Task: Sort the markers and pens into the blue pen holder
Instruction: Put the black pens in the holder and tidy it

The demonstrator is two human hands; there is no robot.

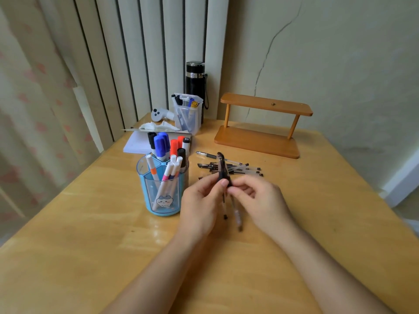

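The blue pen holder (162, 196) stands on the wooden table (90, 234), left of my hands. It holds several white markers in its front compartments and thick blue, black and red markers at the back. My left hand (200, 205) and my right hand (260, 200) meet over the table and together grip a small bunch of black pens (223, 171), roughly upright, caps up. Two pen ends hang below my fingers. Behind my hands a loose pile of black pens (229, 165) lies flat on the table.
A wooden two-level shelf (260, 125) stands at the back right. At the back are a clear plastic box of pens (189, 114), a black flask (195, 80), a white controller (158, 114), a tissue and a notepad (138, 143). A curtain hangs at left.
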